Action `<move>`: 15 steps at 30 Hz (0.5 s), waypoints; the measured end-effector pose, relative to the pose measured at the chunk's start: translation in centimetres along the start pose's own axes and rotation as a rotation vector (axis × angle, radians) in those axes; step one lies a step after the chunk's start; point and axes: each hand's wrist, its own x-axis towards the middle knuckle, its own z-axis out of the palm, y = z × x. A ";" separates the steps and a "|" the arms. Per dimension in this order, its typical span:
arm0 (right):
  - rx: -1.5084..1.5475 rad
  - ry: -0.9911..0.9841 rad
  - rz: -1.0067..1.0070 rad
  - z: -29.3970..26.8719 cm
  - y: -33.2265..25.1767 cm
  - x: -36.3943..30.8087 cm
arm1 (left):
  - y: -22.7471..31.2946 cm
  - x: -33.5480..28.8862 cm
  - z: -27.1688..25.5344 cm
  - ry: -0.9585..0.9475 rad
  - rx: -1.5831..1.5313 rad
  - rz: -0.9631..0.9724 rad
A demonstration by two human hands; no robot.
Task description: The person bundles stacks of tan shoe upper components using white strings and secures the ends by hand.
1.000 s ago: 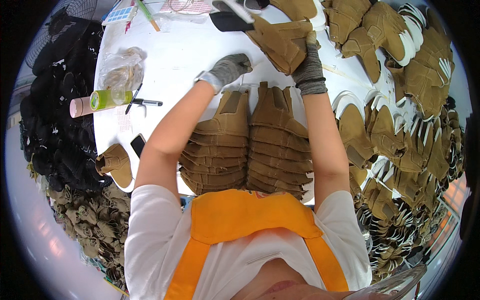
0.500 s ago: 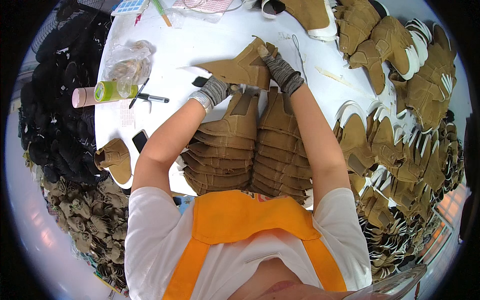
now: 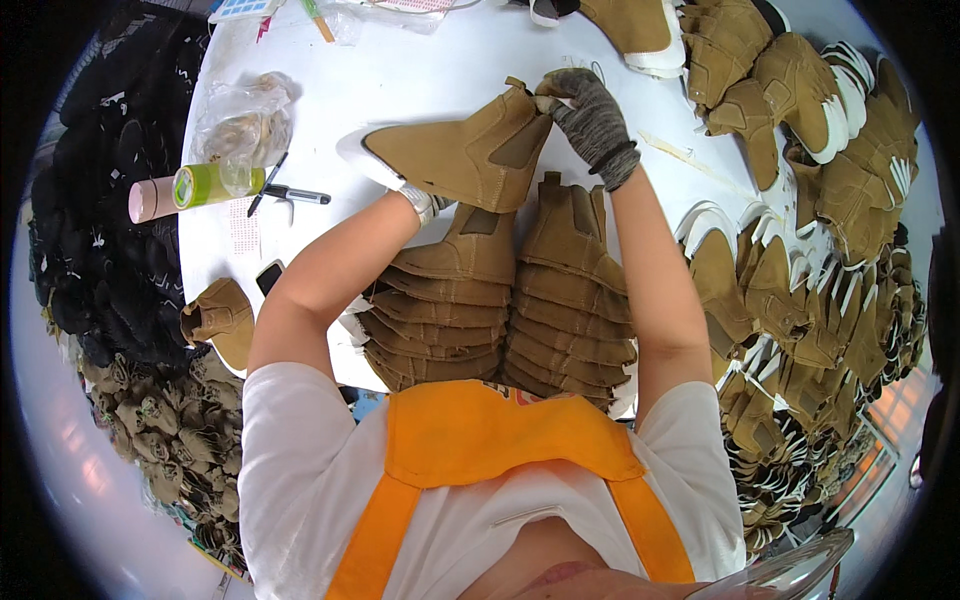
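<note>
A brown suede boot upper (image 3: 450, 155) with a dark side panel and a white toe edge lies on its side above the table, toe to the left. My left hand (image 3: 428, 203), in a grey knit glove, holds it from underneath; the fingers are hidden behind the upper. At the top opening, the gloved fingers of my right hand (image 3: 588, 115) close on the rim, beside the small pull tab. Just below, two stacks of similar uppers stand side by side, a left stack (image 3: 445, 300) and a right stack (image 3: 565, 290).
To the left are a green-and-clear tape roll or bottle (image 3: 215, 185), a pink cylinder (image 3: 150, 200), pens (image 3: 300, 195), a plastic bag (image 3: 240, 125), a phone (image 3: 269, 277) and a single upper (image 3: 222, 318). Brown uppers (image 3: 765, 300) crowd the right side; black ones (image 3: 110, 220) pile at left.
The boot upper has turned so its side faces up and its toe shows more fully. My left hand has slid behind it. My right hand has moved to its top rim.
</note>
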 end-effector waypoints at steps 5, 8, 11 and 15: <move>-0.286 -0.476 -0.144 -2.1 -1.2 3.4 | -0.3 -0.3 0.2 0.011 -0.010 0.014; -0.432 -0.751 0.018 -1.8 -3.4 5.4 | -0.6 -0.6 0.0 0.016 -0.012 0.015; -0.761 -0.849 -0.340 0.5 1.0 7.9 | -0.6 -0.5 -0.2 0.015 -0.012 0.031; -0.812 -0.884 -0.134 2.3 -0.3 8.8 | -0.8 -1.1 -0.2 0.021 -0.003 0.028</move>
